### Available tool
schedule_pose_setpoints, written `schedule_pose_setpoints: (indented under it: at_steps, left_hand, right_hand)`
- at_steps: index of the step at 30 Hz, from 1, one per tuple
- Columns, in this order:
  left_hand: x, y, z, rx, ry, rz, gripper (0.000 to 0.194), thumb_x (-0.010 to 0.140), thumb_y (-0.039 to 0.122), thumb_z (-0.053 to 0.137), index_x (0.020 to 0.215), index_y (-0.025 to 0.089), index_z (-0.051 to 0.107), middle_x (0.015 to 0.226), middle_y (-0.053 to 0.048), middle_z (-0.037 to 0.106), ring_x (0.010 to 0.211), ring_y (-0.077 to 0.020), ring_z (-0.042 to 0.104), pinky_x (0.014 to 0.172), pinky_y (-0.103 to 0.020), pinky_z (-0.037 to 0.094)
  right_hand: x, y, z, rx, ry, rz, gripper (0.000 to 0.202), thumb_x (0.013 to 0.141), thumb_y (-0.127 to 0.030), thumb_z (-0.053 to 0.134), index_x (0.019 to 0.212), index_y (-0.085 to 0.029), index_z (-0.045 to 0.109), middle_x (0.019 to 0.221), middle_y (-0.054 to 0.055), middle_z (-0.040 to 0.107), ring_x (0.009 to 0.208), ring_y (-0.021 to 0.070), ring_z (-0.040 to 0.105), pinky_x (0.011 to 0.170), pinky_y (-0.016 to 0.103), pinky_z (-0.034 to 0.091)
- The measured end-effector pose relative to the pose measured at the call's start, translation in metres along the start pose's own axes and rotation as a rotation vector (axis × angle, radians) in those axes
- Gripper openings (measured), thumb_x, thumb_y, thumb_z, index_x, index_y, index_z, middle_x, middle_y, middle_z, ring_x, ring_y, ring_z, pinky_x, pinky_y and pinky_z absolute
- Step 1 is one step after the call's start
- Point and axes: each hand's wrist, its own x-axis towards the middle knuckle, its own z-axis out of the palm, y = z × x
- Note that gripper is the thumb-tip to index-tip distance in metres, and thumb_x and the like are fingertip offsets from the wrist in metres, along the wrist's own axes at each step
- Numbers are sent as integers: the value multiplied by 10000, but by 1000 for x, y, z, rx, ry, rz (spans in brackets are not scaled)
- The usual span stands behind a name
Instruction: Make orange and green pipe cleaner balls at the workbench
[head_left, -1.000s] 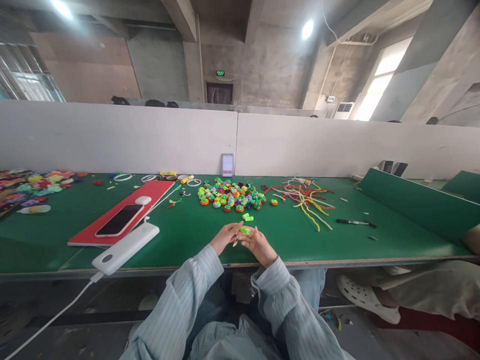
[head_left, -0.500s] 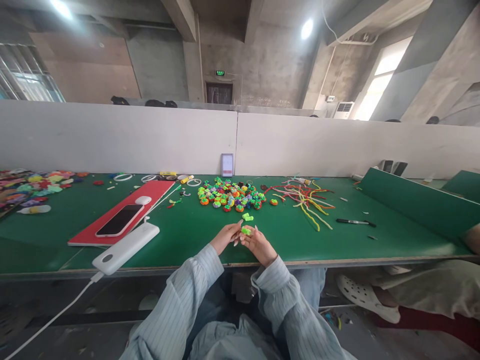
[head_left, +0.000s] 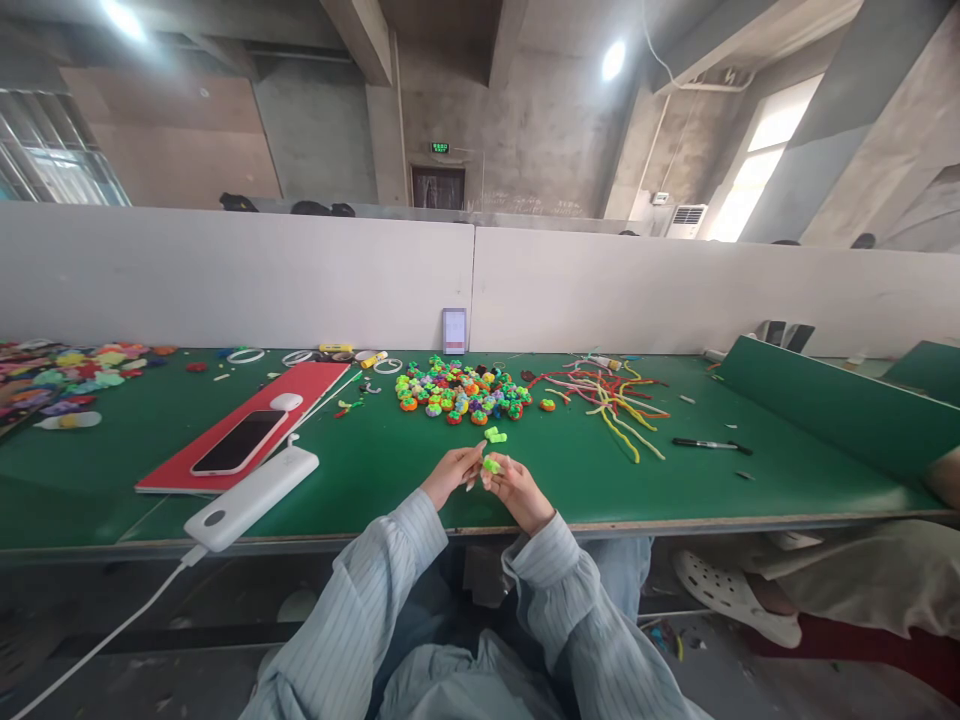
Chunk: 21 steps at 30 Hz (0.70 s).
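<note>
My right hand (head_left: 519,491) pinches a small lime-green fuzzy pipe-cleaner piece (head_left: 491,466) between thumb and fingertips, just above the table's near edge. Close on its left is my left hand (head_left: 454,474), its fingers drawn together by the green piece; what they hold, if anything, is too small to make out. Just beyond my fingertips lie further lime-green fuzzy pieces (head_left: 496,435) on the green table (head_left: 375,480). Behind them spreads a heap of small multicoloured fuzzy balls with green tops (head_left: 465,390).
Loose pipe cleaners (head_left: 619,400) and a black marker (head_left: 709,444) lie to the right. On the left are a red folder (head_left: 176,462), a phone (head_left: 247,442) and a white power bank (head_left: 255,497) with a cable. A white partition (head_left: 337,280) closes off the back.
The green piece has turned slightly in my right fingers, which have closed in around it. My left fingertips have shifted a little; the things on the table stay put.
</note>
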Motion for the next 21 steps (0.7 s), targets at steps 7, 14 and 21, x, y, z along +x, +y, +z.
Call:
schedule_pose_setpoints:
  at_steps: [7, 14, 21]
  left_hand:
    - [2, -4, -3, -51, 41, -7, 428, 674, 551, 589, 647, 125, 562, 448, 72, 377, 396, -50, 344, 408, -202, 262]
    - [2, -5, -5, -56, 51, -67, 418, 626, 528, 624, 740, 126, 604, 447, 80, 374, 413, -60, 367, 438, -207, 292]
    - [1, 0, 0, -9, 22, -20, 444, 664, 559, 593, 535, 151, 471, 442, 57, 400, 391, -56, 359, 392, -206, 267]
  right_hand:
    - [0, 1, 1, 52, -63, 42, 383, 711, -383, 688, 1023, -170, 625, 867, 57, 648, 818, 152, 600, 731, 259, 465]
    - [0, 0, 1, 16, -22, 81, 442, 694, -413, 690, 1035, -137, 634, 974, 112, 669, 882, 183, 630, 758, 278, 475]
    - [0, 2, -1, 23, 18, 38, 390, 665, -401, 718, 947, -136, 670, 815, 69, 675, 729, 137, 624, 709, 247, 480]
